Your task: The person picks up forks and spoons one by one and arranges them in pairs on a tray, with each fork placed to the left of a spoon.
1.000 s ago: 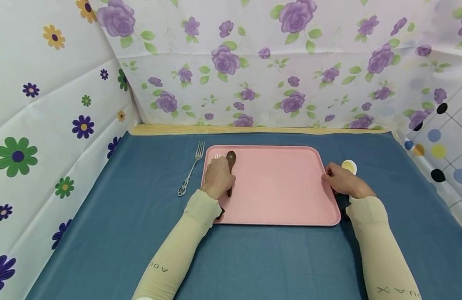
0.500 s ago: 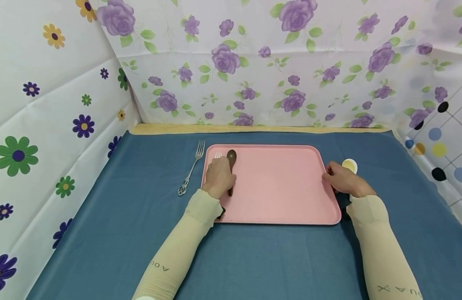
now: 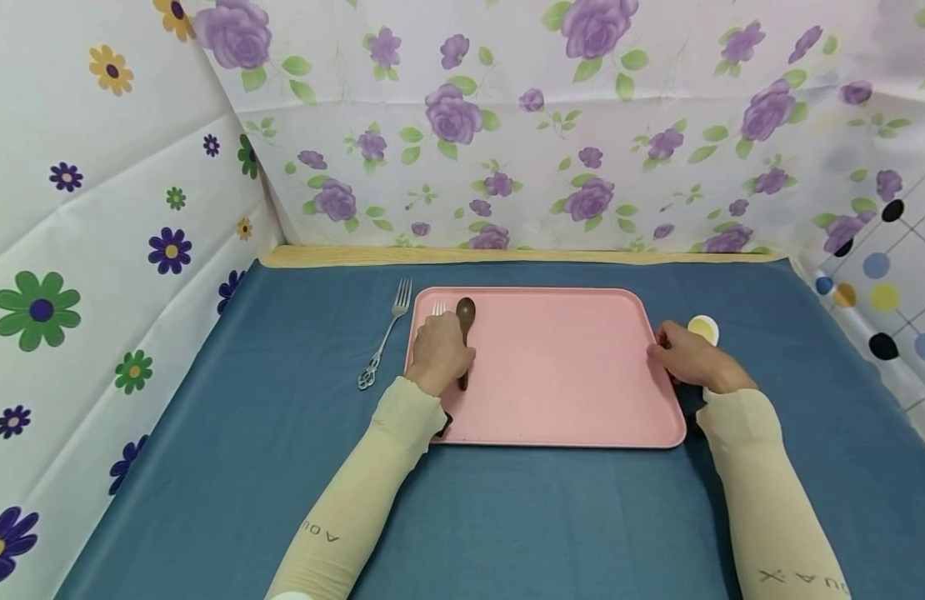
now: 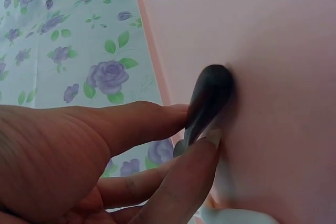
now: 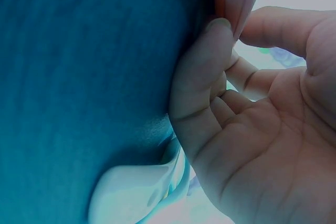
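Flowered cloth (image 3: 522, 108) hangs behind the blue table (image 3: 552, 525), and a tan strip (image 3: 522, 255) runs along the table's far edge. Looking from the head view, you have a pink tray (image 3: 567, 367) lying toward that far edge. Your left hand (image 3: 440, 357) is over the tray's left edge, holding the brown spoon (image 3: 466, 312), whose bowl points to the table's far edge. Just left of the spoon, pale tines (image 3: 438, 307) show past your knuckles; your hand hides the rest. A silver fork (image 3: 387, 334) lies on the table just left of the tray. Your right hand (image 3: 691, 358) grips the tray's right edge and partly covers a white-and-yellow thing (image 3: 703, 329) beside it.

Your left wrist view gives what the head view hides: thumb and fingertip pinching the spoon above the tray's surface. Something white (image 4: 236, 216) sits at the bottom border, too cut off to name.

Your right wrist view shows the tray's edge pinched between your digits, one finger bent under it. Below them is a white curved piece (image 5: 128, 192); you cannot tell its full shape.
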A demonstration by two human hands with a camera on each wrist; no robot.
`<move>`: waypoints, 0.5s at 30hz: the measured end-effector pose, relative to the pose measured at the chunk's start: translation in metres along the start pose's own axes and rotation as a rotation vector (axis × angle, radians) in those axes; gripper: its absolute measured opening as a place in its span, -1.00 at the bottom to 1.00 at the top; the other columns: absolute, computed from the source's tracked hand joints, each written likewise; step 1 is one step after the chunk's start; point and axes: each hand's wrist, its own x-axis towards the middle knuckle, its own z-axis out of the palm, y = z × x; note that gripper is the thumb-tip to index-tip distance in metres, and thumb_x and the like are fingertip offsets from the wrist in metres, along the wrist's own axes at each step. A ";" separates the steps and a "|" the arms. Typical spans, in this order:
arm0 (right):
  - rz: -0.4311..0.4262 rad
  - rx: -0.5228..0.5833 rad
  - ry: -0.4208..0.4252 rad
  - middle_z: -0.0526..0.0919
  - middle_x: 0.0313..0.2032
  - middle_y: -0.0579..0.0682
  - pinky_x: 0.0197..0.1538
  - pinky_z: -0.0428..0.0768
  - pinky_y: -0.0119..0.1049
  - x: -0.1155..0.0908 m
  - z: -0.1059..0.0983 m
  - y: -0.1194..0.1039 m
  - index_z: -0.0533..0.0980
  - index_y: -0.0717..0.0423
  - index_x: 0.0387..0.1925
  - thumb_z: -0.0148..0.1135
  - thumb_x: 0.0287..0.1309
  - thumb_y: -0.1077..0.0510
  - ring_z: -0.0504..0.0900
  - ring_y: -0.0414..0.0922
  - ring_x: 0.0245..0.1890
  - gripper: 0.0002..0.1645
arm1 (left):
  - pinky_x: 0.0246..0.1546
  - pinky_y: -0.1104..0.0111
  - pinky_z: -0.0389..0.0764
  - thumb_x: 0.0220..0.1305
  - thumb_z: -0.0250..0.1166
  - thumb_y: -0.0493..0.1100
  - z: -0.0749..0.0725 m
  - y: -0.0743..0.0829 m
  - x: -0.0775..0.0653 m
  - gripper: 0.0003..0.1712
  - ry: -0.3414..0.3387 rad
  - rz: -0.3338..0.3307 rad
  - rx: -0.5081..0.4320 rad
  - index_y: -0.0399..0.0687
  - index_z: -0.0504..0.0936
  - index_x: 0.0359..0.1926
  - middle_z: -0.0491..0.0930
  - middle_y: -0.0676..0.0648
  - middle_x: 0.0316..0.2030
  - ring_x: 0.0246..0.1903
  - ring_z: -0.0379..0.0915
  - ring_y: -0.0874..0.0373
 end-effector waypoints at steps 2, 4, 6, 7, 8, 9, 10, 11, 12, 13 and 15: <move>0.003 -0.004 0.001 0.44 -0.44 0.12 -0.43 0.46 -0.21 0.000 0.000 0.000 0.30 0.32 -0.13 -0.08 0.40 0.10 0.47 -0.06 -0.51 -0.71 | -0.73 0.33 0.38 0.08 0.31 -0.31 0.000 0.001 0.000 -0.91 -0.002 -0.003 0.004 -0.26 0.57 -0.48 0.53 -0.14 -0.62 -0.69 0.44 0.08; 0.004 -0.005 0.003 0.44 -0.44 0.12 -0.43 0.46 -0.21 0.000 0.000 0.000 0.30 0.32 -0.13 -0.08 0.40 0.10 0.47 -0.06 -0.51 -0.71 | -0.72 0.33 0.40 0.08 0.31 -0.31 0.000 0.001 -0.001 -0.91 -0.008 -0.010 0.007 -0.27 0.58 -0.46 0.54 -0.14 -0.61 -0.68 0.45 0.08; 0.004 -0.007 0.001 0.44 -0.44 0.12 -0.42 0.46 -0.21 0.000 0.000 0.000 0.30 0.32 -0.13 -0.08 0.39 0.10 0.47 -0.06 -0.51 -0.70 | -0.72 0.33 0.42 0.08 0.31 -0.31 0.000 0.001 -0.001 -0.91 -0.016 -0.017 0.008 -0.28 0.58 -0.44 0.54 -0.15 -0.61 -0.68 0.46 0.08; 0.004 -0.006 0.001 0.44 -0.44 0.12 -0.42 0.46 -0.21 0.000 0.000 0.000 0.30 0.32 -0.13 -0.08 0.39 0.10 0.47 -0.06 -0.51 -0.70 | -0.72 0.33 0.42 0.09 0.31 -0.31 -0.001 0.001 -0.001 -0.91 -0.019 -0.021 0.007 -0.28 0.58 -0.43 0.54 -0.15 -0.61 -0.68 0.46 0.08; 0.004 -0.006 0.000 0.44 -0.43 0.12 -0.42 0.46 -0.21 0.000 0.000 0.000 0.30 0.32 -0.12 -0.08 0.39 0.10 0.47 -0.06 -0.51 -0.70 | -0.72 0.33 0.43 0.09 0.31 -0.31 0.000 0.001 -0.001 -0.91 -0.023 -0.026 0.003 -0.29 0.58 -0.42 0.54 -0.15 -0.61 -0.68 0.47 0.08; 0.005 -0.007 0.000 0.44 -0.43 0.12 -0.41 0.47 -0.21 0.000 0.000 0.000 0.30 0.32 -0.12 -0.08 0.39 0.10 0.48 -0.06 -0.50 -0.70 | -0.72 0.33 0.43 0.09 0.31 -0.32 0.000 0.001 -0.001 -0.92 -0.027 -0.030 -0.001 -0.29 0.58 -0.42 0.54 -0.15 -0.61 -0.68 0.47 0.08; 0.005 -0.009 -0.001 0.44 -0.42 0.13 -0.40 0.47 -0.20 0.000 0.000 0.000 0.29 0.32 -0.12 -0.09 0.39 0.09 0.48 -0.06 -0.50 -0.70 | -0.72 0.33 0.43 0.09 0.31 -0.32 0.000 0.001 -0.001 -0.92 -0.029 -0.033 -0.006 -0.29 0.57 -0.42 0.54 -0.15 -0.61 -0.68 0.47 0.07; 0.005 -0.011 0.000 0.45 -0.42 0.13 -0.40 0.47 -0.20 0.001 0.000 0.001 0.29 0.31 -0.12 -0.09 0.38 0.09 0.48 -0.06 -0.49 -0.70 | -0.72 0.33 0.42 0.08 0.30 -0.33 0.000 0.001 -0.002 -0.92 -0.031 -0.037 -0.011 -0.29 0.57 -0.42 0.54 -0.16 -0.61 -0.68 0.47 0.07; 0.007 -0.012 0.000 0.45 -0.41 0.13 -0.40 0.47 -0.20 0.001 0.000 0.001 0.29 0.31 -0.11 -0.09 0.38 0.09 0.48 -0.06 -0.49 -0.69 | -0.72 0.33 0.42 0.08 0.30 -0.34 0.000 0.001 -0.002 -0.93 -0.034 -0.039 -0.016 -0.29 0.57 -0.42 0.54 -0.16 -0.60 -0.68 0.47 0.07; 0.008 -0.011 -0.001 0.45 -0.41 0.13 -0.39 0.47 -0.20 0.001 0.000 0.000 0.29 0.31 -0.11 -0.09 0.38 0.09 0.48 -0.06 -0.48 -0.69 | -0.73 0.33 0.42 0.08 0.30 -0.34 0.000 0.001 -0.002 -0.92 -0.036 -0.042 -0.020 -0.29 0.57 -0.41 0.55 -0.16 -0.60 -0.68 0.47 0.07; 0.010 -0.014 0.001 0.45 -0.40 0.14 -0.38 0.47 -0.20 0.000 0.000 0.000 0.30 0.31 -0.11 -0.09 0.38 0.09 0.48 -0.06 -0.47 -0.69 | -0.73 0.33 0.41 0.08 0.30 -0.35 0.000 0.001 -0.002 -0.93 -0.041 -0.044 -0.027 -0.29 0.56 -0.41 0.55 -0.16 -0.60 -0.68 0.47 0.06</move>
